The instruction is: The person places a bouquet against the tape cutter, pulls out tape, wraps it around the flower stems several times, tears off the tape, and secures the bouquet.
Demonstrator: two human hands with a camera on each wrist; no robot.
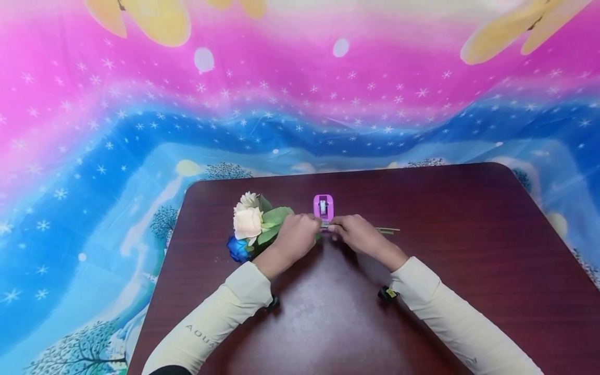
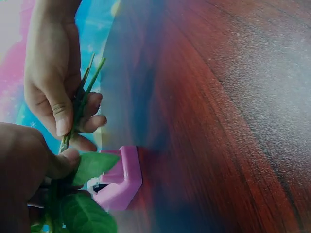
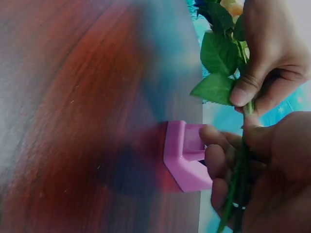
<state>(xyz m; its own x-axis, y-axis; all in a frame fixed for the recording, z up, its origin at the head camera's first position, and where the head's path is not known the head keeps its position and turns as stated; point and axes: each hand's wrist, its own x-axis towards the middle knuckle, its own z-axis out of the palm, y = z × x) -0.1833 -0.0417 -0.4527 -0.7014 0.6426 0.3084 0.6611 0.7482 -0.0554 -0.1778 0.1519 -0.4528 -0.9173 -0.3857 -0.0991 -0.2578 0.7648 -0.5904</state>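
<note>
The bouquet [image 1: 247, 224] extends crosswise over the table [image 1: 469, 234], blooms left of the left hand [image 1: 298, 235], stem ends [image 1: 389, 230] projecting right past the right hand [image 1: 358, 233], which is nearer those ends. A cream rose, a blue rose [image 1: 238, 250] and green leaves [image 3: 218, 53] show. Each grip clasps the stems, side by side; the pink tape dispenser [image 1: 330, 204] sits just beyond, between both hands.

Stems [image 3: 238, 177] partly hidden by hands [image 1: 297, 234], yellow butterflies [image 1: 161, 21] cropped
</note>
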